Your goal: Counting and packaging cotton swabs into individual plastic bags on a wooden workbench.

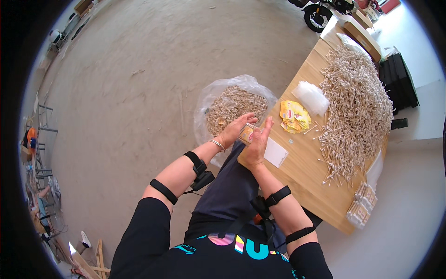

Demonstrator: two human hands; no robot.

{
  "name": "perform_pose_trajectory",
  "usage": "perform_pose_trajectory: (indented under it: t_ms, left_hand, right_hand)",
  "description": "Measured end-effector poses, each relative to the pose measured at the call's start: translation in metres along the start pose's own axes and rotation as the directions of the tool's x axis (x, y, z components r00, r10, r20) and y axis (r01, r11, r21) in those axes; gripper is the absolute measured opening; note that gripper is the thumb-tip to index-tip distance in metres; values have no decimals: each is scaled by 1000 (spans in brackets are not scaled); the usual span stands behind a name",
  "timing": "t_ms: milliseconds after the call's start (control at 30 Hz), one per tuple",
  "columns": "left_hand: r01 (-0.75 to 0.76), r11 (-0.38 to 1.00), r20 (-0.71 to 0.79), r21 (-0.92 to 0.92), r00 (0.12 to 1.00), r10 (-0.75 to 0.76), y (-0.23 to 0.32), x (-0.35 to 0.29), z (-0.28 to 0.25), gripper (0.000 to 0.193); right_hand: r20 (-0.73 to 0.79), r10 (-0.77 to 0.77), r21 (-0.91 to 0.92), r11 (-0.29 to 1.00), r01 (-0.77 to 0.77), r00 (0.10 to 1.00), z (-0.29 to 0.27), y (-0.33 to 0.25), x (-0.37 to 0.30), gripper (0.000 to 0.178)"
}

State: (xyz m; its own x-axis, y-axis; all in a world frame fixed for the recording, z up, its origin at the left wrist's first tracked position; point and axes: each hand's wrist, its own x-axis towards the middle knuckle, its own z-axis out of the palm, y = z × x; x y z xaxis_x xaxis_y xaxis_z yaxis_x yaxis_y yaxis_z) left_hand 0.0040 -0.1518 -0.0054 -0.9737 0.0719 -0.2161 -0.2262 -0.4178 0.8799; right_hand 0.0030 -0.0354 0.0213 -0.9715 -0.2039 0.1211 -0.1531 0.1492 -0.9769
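Between my two palms, over the near left edge of the table, sits a small clear pack of cotton swabs point(247, 134) with a yellow label. My left hand point(230, 133) presses on its left side, fingers stretched out. From the right, my right hand point(257, 146) holds the same pack, thumb and fingers pointing up. A white card point(276, 152) lies on the wood just beyond my right hand. Further over are a heap of yellow printed cards point(294, 117) and a stack of clear plastic bags point(312, 97). Loose cotton swabs point(355, 111) form a large pile on the table's right.
A big clear plastic bag point(204, 123) full of swabs stands on the floor left of the wooden table point(320, 204). Several filled packs point(362, 205) are stacked at the table's right edge. Beyond are a black case point(398, 83), a cardboard box point(363, 41) and a motorcycle point(318, 18).
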Motion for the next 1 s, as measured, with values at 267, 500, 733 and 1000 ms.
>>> perform_pose_trajectory:
  t_ms: [267,500,733,1000]
  left_hand:
    - [2,995,-101,96,995,7,-18,5,-8,43]
    - [-13,766,-362,643,876,319,-16,7,-4,42]
    - [-345,308,86,887,778,622,5,-7,76,49]
    - [-583,123,524,803,790,319,-45,-5,152,59]
  right_hand:
    - [125,-147,-277,945,176,981,-13,15,7,64]
    - [-280,-49,-929,266,-258,959,-152,32,82,47]
    - [-17,-60,-912,409,9,998,-195,47,29,42]
    - [110,-225,-700,674,236,968,-209,46,-37,34]
